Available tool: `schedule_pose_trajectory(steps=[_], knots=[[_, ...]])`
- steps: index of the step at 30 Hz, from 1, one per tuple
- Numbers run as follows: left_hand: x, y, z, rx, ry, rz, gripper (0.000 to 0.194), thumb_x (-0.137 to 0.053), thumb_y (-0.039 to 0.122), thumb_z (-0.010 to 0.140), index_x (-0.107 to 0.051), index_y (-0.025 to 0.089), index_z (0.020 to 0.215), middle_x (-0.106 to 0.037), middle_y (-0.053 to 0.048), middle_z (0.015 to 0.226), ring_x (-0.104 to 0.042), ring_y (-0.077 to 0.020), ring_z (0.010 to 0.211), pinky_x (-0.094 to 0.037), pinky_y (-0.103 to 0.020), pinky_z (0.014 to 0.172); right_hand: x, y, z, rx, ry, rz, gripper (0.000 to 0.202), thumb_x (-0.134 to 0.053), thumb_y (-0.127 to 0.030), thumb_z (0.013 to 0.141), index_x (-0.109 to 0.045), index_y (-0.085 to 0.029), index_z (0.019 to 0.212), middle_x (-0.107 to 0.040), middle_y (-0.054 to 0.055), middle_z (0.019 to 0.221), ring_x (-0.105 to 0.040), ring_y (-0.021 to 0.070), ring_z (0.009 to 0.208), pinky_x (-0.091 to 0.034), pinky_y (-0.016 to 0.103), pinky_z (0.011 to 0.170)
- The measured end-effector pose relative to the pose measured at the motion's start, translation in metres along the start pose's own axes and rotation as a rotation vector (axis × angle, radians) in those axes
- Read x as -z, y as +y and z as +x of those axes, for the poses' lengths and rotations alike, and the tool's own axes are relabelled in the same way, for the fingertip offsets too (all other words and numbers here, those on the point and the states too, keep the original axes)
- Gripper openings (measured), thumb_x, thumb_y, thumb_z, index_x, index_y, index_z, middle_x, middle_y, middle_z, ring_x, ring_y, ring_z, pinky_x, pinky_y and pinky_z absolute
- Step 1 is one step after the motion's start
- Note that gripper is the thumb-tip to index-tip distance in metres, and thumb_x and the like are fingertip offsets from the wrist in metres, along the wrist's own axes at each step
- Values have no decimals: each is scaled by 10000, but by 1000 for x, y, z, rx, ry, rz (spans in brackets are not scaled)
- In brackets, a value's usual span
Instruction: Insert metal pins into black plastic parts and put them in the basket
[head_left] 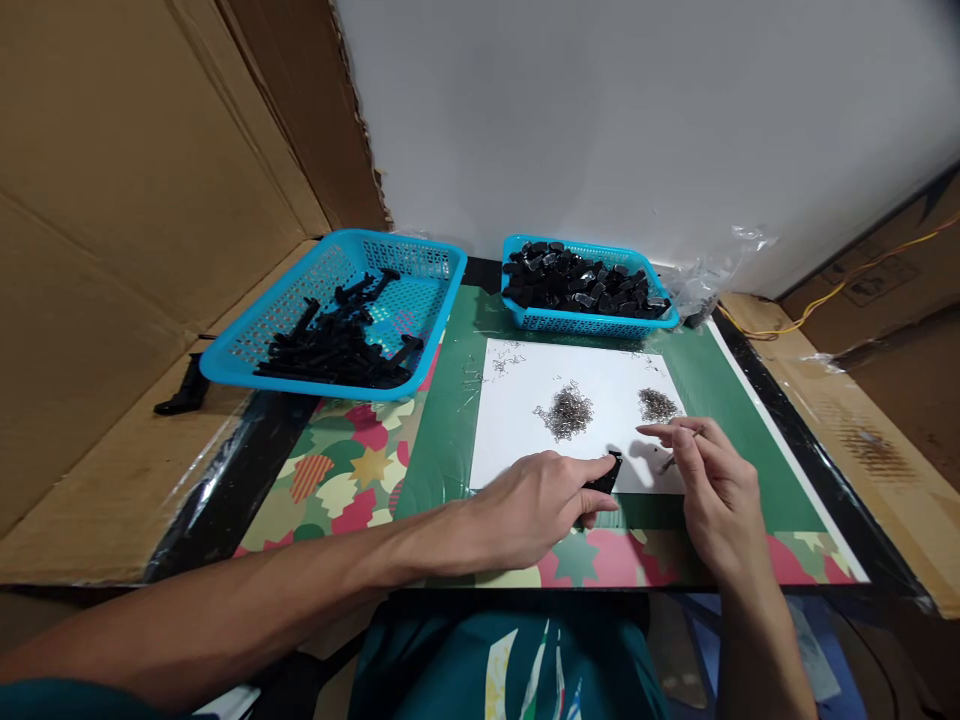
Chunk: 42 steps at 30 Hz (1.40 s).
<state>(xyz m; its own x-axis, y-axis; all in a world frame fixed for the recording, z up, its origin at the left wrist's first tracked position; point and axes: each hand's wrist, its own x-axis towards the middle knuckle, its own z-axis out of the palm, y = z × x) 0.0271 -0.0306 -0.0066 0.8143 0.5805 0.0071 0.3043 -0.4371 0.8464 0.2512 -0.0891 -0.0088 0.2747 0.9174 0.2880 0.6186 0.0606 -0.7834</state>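
Obscuring black part (606, 481) partly: left hand (544, 503)

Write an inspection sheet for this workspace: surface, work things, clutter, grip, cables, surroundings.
Surface: white sheet over green covering.
Work things: black piece, thin tool, middle metal pile, right metal pile, left basket and right basket of black parts.
Clutter: plastic bag beside right basket; loose bits on sheet's far left; stray part, left.
Grip: left hand holds black piece, right hand tool.
Cables: yellow wire, right.
Surroundings: cardboard both sides, wall behind.
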Motion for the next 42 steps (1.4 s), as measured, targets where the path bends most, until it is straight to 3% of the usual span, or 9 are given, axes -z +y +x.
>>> schedule_pose_trajectory(steps=[2,5,8,13,16,19,30,39,42], knots=[[1,1,0,1,-2,-4,264,-531,300,1076,-706,170,1224,-692,-9,769,-555,-140,602,-384,-234,584,0,0,2,14,-4,16,413,-531,-478,1080,-815,-209,947,-698,59,949,-665,203,902,-477,297,771],[1,1,0,3,2,15,298,-559,342,1072,-706,174,1270,-673,-1,739,-535,-142,584,-371,-236,570,0,1,3,-48,-58,14,387,-534,-473,1073,-798,-204,979,-663,20,762,-623,182,705,-460,294,681],[1,2,1,3,4,27,321,-564,359,1076,-704,183,1304,-651,10,712,-520,-141,578,-359,-237,559,-1,0,1,-73,-130,-50,399,-533,-491,1060,-800,-198,1017,-674,28,770,-600,184,690,-434,289,642],[3,4,1,7,2,21,296,-568,338,1073,-709,193,1290,-663,11,732,-529,-141,589,-364,-240,570,-3,-2,0,-101,-280,-116,332,-638,-493,988,-791,-197,974,-480,-39,597,-446,154,571,-343,279,551],[5,6,1,15,-6,12,291,-578,338,1066,-717,198,1279,-665,11,731,-528,-145,597,-360,-243,579,-3,-2,1,-109,-314,-122,320,-635,-478,976,-779,-197,929,-496,-36,596,-446,150,572,-349,279,559],[5,7,2,20,-8,0,304,-569,344,1066,-714,205,1294,-670,12,740,-521,-145,599,-365,-245,593,-3,-2,2,-119,-312,-124,323,-632,-470,967,-783,-192,905,-536,-24,603,-468,153,575,-357,279,561],[5,5,2,32,-12,-75,309,-550,324,1068,-722,169,1272,-607,23,688,-487,-130,587,-373,-233,583,-9,-2,-5,-78,-190,-108,326,-666,-464,942,-756,-194,782,-435,-53,538,-400,133,516,-301,275,509],[7,6,3,29,-28,-70,324,-517,315,1076,-715,160,1280,-628,9,738,-478,-124,600,-370,-227,586,-11,1,-6,-31,-192,-119,391,-660,-468,959,-673,-196,678,-389,-61,532,-356,119,512,-299,274,518],[6,6,4,26,-23,-80,296,-528,281,1065,-722,155,1249,-642,5,749,-497,-121,604,-374,-222,581,-7,1,-5,-46,-251,-107,363,-649,-469,973,-761,-190,771,-504,-34,553,-439,137,526,-346,279,533]])
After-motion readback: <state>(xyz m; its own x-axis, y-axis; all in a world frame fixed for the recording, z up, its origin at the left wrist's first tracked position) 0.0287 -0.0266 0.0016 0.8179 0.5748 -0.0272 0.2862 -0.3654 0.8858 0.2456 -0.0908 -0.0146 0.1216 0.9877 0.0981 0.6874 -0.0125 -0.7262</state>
